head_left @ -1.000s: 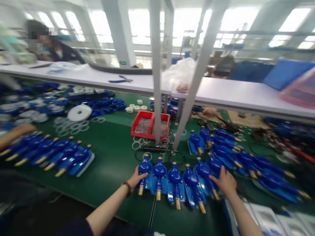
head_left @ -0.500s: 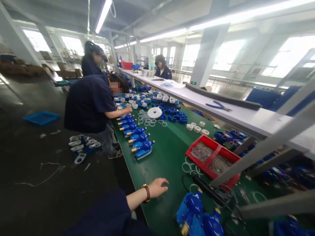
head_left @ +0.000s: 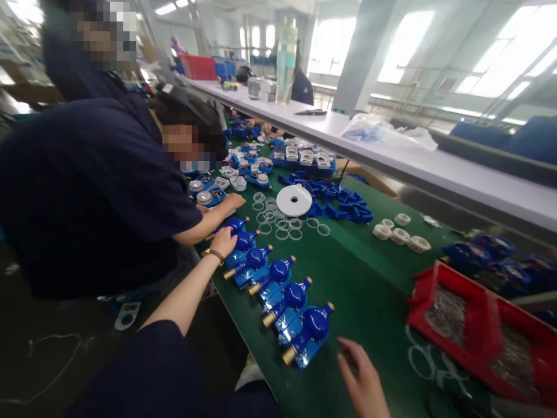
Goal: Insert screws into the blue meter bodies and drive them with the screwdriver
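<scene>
A slanting row of several blue water meter bodies (head_left: 292,295) with brass ends lies along the left edge of the green table, on lighter blue bases. At the far end of this row, my left hand (head_left: 223,242) has its fingers curled over a meter body (head_left: 246,240); its fingertips are partly hidden. My right hand (head_left: 363,380) is open, thumb and fingers apart, just right of the nearest meter body (head_left: 315,323). Nothing is in it, and a small gap separates it from that meter.
A co-worker (head_left: 100,168) leans over the table at left, one hand (head_left: 235,201) beside the row's far end. Clear rings (head_left: 282,225) lie around a white disc (head_left: 294,200). A red divided bin (head_left: 474,325) stands right, white collars (head_left: 400,235) behind it, under a white shelf (head_left: 322,125).
My view has moved closer to the row of meters. My left hand has reached forward from the near table edge to the row's far end. My right hand has come into view at the lower right.
</scene>
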`<state>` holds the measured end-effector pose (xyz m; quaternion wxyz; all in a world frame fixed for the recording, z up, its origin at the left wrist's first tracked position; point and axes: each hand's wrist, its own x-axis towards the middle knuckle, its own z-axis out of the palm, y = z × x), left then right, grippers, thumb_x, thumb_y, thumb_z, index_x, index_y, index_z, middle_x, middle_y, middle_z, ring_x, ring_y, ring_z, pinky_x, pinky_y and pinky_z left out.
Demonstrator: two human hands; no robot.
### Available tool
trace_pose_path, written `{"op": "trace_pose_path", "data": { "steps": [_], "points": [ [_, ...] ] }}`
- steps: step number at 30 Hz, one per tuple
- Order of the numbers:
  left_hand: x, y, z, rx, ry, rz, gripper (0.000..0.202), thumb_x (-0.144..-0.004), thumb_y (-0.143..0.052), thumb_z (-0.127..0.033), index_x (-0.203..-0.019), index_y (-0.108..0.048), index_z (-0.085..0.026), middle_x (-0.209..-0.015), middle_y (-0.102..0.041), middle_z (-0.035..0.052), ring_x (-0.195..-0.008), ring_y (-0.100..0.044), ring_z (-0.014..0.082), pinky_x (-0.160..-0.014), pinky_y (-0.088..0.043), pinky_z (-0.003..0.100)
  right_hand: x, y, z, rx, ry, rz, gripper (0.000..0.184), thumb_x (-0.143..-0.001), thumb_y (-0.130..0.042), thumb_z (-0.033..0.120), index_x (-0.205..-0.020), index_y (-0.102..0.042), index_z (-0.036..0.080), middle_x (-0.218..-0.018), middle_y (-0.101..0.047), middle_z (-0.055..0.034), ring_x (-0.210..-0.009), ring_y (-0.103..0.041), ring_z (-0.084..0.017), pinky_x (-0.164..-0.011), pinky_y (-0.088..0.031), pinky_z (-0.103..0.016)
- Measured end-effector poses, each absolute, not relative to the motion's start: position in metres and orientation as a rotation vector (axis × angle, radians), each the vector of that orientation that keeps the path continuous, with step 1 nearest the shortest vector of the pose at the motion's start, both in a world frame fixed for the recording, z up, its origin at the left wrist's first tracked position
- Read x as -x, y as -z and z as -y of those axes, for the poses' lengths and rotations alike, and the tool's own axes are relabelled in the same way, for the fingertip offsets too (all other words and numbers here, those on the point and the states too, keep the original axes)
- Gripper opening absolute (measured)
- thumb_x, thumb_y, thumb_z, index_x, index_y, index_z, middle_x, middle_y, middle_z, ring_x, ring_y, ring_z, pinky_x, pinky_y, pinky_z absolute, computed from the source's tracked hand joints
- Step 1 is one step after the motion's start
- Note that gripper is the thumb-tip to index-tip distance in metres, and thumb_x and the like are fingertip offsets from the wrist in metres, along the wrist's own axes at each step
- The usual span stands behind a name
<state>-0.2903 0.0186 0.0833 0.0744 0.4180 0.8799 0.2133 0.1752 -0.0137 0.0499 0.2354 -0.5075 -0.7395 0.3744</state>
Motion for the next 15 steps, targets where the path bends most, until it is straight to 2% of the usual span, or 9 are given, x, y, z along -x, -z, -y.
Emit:
{"op": "trace_pose_path", "data": {
  "steps": [2, 4, 6, 8, 12, 15],
  "points": [
    [0.319, -0.073, -0.031, -1.251, -0.522, -2.639, 0.049, -0.081, -0.049, -0.029, -0.122, -0.047, -0.003, -0.125, -0.053, 0.0220, -0.121, -0.047, 0.0302, -0.103, -0.035, 0.040, -0.112, -0.077, -0.023, 1.285, -1.013, 2.224, 0.034, -0.085, -0.043, 0.037, -0.109, -0.060, 0.020, -0.112, -0.063, -0.0087, -0.105, -0.059, -0.021, -0.094, -0.049, -0.037],
    [0.335, -0.061, -0.037, -1.233, -0.412, -2.630, 0.055, -0.081, -0.050, -0.035, -0.123, -0.044, -0.002, -0.124, -0.054, 0.0239, -0.119, -0.049, 0.0323, -0.099, -0.038, 0.041, -0.049, -0.091, -0.058, 1.202, -0.951, 2.419, 0.038, -0.085, -0.043, 0.034, -0.117, -0.056, 0.019, -0.124, -0.057, -0.0101, -0.117, -0.052, -0.022, -0.103, -0.040, -0.040],
    [0.345, -0.051, -0.040, -1.202, -0.309, -2.622, 0.057, -0.081, -0.051, -0.041, -0.121, -0.045, -0.001, -0.119, -0.056, 0.0263, -0.114, -0.053, 0.0348, -0.095, -0.041, 0.043, 0.003, -0.088, -0.078, 1.166, -0.885, 2.591, 0.050, -0.085, -0.045, 0.037, -0.130, -0.046, 0.014, -0.138, -0.045, -0.0142, -0.130, -0.039, -0.025, -0.110, -0.031, -0.043],
    [0.352, -0.044, -0.040, -1.179, -0.218, -2.608, 0.061, -0.078, -0.053, -0.044, -0.119, -0.045, 0.000, -0.114, -0.058, 0.0278, -0.109, -0.056, 0.0363, -0.091, -0.043, 0.042, 0.038, -0.074, -0.080, 1.240, -0.806, 2.710, 0.059, -0.084, -0.046, 0.043, -0.132, -0.042, 0.008, -0.139, -0.041, -0.0200, -0.136, -0.028, -0.030, -0.111, -0.026, -0.047],
    [0.367, -0.040, -0.044, -1.162, -0.079, -2.537, 0.069, -0.072, -0.059, -0.050, -0.121, -0.046, -0.002, -0.108, -0.063, 0.0234, -0.099, -0.062, 0.0325, -0.082, -0.048, 0.035, 0.063, -0.049, -0.053, 1.347, -0.720, 2.773, 0.070, -0.075, -0.056, 0.050, -0.130, -0.040, 0.009, -0.135, -0.041, -0.0220, -0.134, -0.026, -0.036, -0.105, -0.034, -0.049],
    [0.378, -0.043, -0.048, -1.196, 0.007, -2.455, 0.066, -0.069, -0.061, -0.054, -0.115, -0.055, -0.007, -0.108, -0.065, 0.0197, -0.100, -0.062, 0.0313, -0.080, -0.048, 0.032, 0.065, -0.048, -0.039, 1.346, -0.752, 2.738, 0.067, -0.076, -0.057, 0.047, -0.130, -0.040, 0.010, -0.135, -0.041, -0.0210, -0.133, -0.027, -0.035, -0.103, -0.035, -0.050]
  ]
}}
